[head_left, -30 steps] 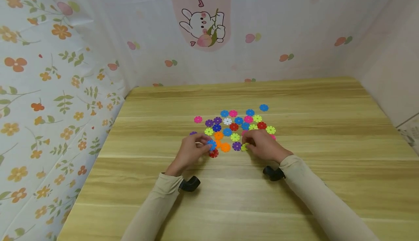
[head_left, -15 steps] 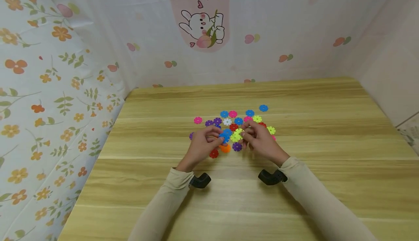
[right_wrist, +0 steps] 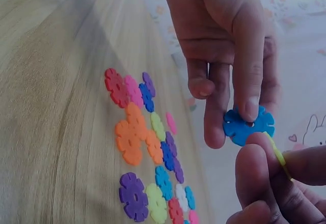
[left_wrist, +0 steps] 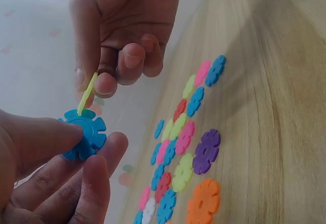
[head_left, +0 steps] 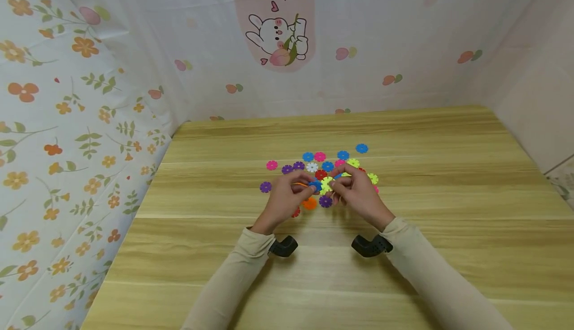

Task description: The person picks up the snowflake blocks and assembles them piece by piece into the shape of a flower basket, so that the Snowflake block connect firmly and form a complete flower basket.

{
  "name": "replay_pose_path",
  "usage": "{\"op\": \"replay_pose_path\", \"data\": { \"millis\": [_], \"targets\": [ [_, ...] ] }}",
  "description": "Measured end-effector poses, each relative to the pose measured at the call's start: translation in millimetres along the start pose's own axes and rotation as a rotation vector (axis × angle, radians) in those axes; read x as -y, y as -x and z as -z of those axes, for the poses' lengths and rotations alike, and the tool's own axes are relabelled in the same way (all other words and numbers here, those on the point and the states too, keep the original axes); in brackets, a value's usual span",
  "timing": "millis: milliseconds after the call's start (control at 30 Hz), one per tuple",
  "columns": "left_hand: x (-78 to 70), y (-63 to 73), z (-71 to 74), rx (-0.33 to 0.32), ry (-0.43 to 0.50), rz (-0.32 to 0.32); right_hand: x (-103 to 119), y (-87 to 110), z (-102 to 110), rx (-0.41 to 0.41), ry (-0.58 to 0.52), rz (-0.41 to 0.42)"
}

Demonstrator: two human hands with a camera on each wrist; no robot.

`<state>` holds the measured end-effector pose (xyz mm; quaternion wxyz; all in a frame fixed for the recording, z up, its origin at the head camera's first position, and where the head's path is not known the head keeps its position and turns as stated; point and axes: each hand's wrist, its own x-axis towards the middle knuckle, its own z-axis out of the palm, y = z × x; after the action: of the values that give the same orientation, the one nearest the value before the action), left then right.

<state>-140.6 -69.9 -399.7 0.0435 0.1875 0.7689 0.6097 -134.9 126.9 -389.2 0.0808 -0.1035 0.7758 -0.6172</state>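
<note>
My left hand (head_left: 287, 198) pinches a blue notched snowflake disc (left_wrist: 94, 132) between thumb and fingers, its flat face towards the left wrist camera. Opposite it, the thumb and forefinger of my right hand (head_left: 358, 195) pinch a yellow-green snowflake disc (right_wrist: 275, 150), seen edge-on in both wrist views. The yellow-green disc's edge meets the blue disc's notched rim, the two standing crosswise. Both discs are held up over the loose discs on the table. Fingertips hide part of each one.
Several loose discs lie flat on the wooden table (head_left: 403, 270), among them a purple disc (head_left: 325, 201), an orange disc (head_left: 309, 203) and a white disc (head_left: 311, 167). Black wrist devices jut from both sleeves. A printed curtain (head_left: 202, 46) hangs behind the table.
The right hand has lifted the yellow-green disc from the table and moved it left and up. My left hand has carried the blue disc rightwards until the two discs meet.
</note>
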Motion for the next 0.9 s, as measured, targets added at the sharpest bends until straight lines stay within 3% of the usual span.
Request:
{"op": "replay_pose_path", "data": {
  "millis": [300,533,767,900],
  "targets": [
    [0.5,-3.4,-4.9,-0.028,-0.145,-0.111,0,0.6,0,-0.017,0.024,-0.014],
    [0.4,-6.0,-11.1,-0.075,-0.181,-0.170,0,-0.1,0,-0.036,-0.005,-0.011],
    [2.0,-6.8,-18.3,-0.106,-0.282,-0.237,-4,-1.8,3,0.014,-0.098,-0.079],
    [3.9,-4.9,-16.6,-0.085,-0.261,-0.241,-5,-2.1,6,0.057,-0.096,-0.092]
  ]
}}
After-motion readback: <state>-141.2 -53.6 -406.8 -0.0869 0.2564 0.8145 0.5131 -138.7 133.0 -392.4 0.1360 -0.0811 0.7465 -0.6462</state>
